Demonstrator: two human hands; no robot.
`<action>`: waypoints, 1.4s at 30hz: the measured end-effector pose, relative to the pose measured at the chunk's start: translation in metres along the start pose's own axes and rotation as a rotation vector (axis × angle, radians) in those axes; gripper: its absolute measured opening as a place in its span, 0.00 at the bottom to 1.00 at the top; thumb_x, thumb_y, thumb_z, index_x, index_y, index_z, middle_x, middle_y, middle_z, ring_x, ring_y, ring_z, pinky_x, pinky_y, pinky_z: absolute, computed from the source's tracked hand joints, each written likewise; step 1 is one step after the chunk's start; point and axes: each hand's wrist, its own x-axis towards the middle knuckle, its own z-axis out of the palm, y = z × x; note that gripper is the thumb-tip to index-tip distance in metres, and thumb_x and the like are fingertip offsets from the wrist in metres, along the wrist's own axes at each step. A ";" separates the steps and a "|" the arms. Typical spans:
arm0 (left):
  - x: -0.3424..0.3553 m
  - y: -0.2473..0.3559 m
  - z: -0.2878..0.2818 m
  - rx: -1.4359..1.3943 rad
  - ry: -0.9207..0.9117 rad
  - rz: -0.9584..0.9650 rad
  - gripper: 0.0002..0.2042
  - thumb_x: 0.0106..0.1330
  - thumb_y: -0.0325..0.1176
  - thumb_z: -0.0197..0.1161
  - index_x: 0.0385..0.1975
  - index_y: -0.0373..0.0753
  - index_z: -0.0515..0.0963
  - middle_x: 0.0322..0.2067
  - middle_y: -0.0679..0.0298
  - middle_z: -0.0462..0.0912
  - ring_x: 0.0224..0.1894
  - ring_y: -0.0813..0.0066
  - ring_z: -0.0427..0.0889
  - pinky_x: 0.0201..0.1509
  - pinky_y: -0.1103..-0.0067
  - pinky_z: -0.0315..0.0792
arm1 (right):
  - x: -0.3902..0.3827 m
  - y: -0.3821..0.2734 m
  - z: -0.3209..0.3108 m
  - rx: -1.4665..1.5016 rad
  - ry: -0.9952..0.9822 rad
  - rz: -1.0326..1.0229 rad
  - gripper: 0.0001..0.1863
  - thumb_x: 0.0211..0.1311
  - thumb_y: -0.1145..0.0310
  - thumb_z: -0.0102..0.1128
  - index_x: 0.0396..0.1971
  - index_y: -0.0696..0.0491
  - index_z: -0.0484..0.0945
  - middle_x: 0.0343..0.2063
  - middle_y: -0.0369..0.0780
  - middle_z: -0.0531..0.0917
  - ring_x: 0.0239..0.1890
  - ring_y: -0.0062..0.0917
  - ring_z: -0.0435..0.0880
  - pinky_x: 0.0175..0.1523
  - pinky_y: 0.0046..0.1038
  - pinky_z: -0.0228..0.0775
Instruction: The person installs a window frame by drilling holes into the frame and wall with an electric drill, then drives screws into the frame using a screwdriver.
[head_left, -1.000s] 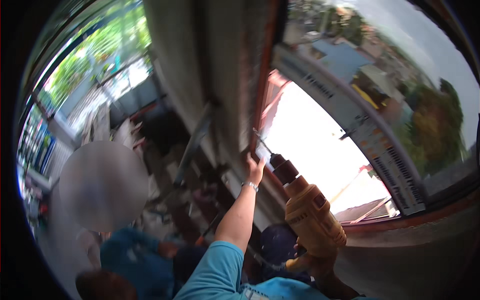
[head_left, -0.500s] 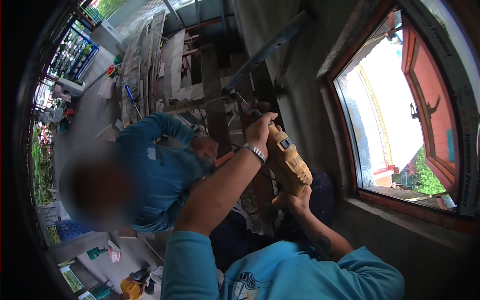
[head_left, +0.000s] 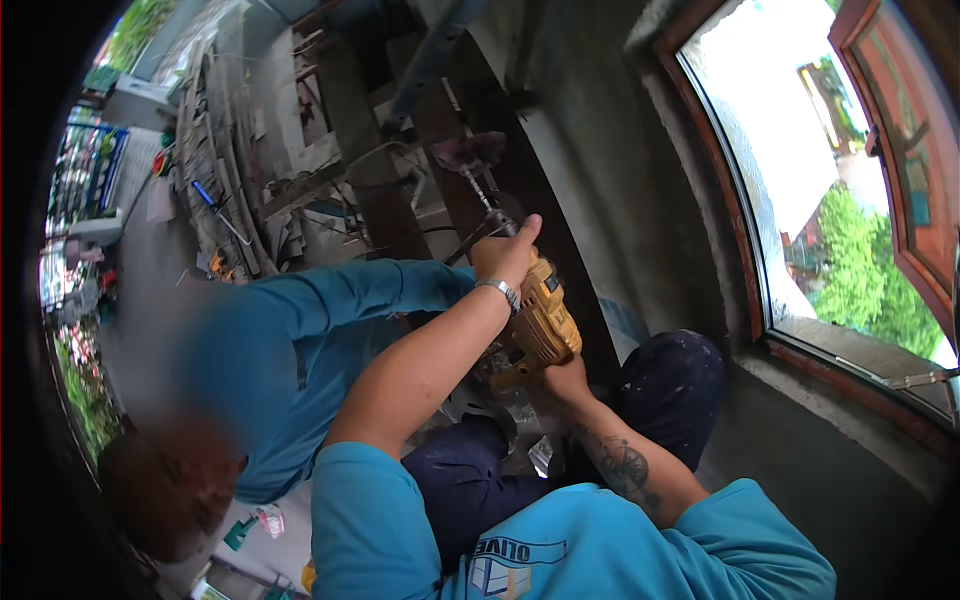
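Note:
A yellow power drill [head_left: 548, 318] with a long thin bit [head_left: 478, 190] points away from me over dark planks. My left hand [head_left: 505, 258] is closed around its front end, just behind the chuck [head_left: 497, 222]; the thumb lies along the top. At the rear, my right hand [head_left: 566, 380] is wrapped round the handle, its fingers partly hidden by the drill body. A dull reddish, rounded thing [head_left: 470, 150] is near the bit's far end; I cannot tell what it is or whether they touch.
To my left a co-worker's blue sleeve [head_left: 400, 287] reaches toward the drill, the hand hidden behind my left arm. An open red-framed window [head_left: 715, 160] stands at the right in a grey wall. A grey metal bar [head_left: 430, 65] slants ahead; weathered boards [head_left: 215, 130] lie at far left.
The drill and both my hands sit slightly lower and left in view. The view has shifted, with the window higher. The co-worker has leaned in, arm stretched toward the drill.

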 end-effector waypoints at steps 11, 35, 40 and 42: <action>0.037 -0.058 -0.006 0.279 0.054 0.057 0.27 0.52 0.54 0.71 0.15 0.31 0.77 0.21 0.59 0.80 0.22 0.73 0.78 0.28 0.74 0.73 | 0.146 -0.060 -0.042 -0.526 0.422 -0.135 0.20 0.46 0.73 0.57 0.44 0.54 0.79 0.42 0.48 0.82 0.45 0.40 0.81 0.52 0.34 0.70; 0.139 -0.110 -0.020 0.618 0.241 0.092 0.42 0.41 0.58 0.76 0.38 0.16 0.76 0.43 0.44 0.79 0.43 0.59 0.81 0.47 0.71 0.74 | 0.162 0.029 -0.054 -0.940 0.034 -0.520 0.09 0.55 0.72 0.52 0.36 0.53 0.78 0.40 0.44 0.76 0.47 0.41 0.76 0.48 0.41 0.72; 0.145 -0.111 -0.027 0.523 0.148 0.045 0.41 0.44 0.54 0.76 0.42 0.15 0.73 0.46 0.43 0.77 0.46 0.59 0.80 0.50 0.72 0.72 | 0.153 0.034 -0.044 -0.987 0.122 -0.621 0.09 0.51 0.74 0.54 0.34 0.55 0.78 0.39 0.44 0.75 0.48 0.40 0.74 0.48 0.41 0.73; 0.146 -0.112 -0.025 0.481 0.137 0.070 0.40 0.45 0.52 0.76 0.42 0.15 0.73 0.47 0.43 0.77 0.46 0.59 0.80 0.50 0.72 0.72 | 0.148 0.019 -0.041 -0.943 0.140 -0.477 0.10 0.55 0.69 0.56 0.35 0.57 0.76 0.40 0.48 0.76 0.46 0.43 0.77 0.48 0.40 0.72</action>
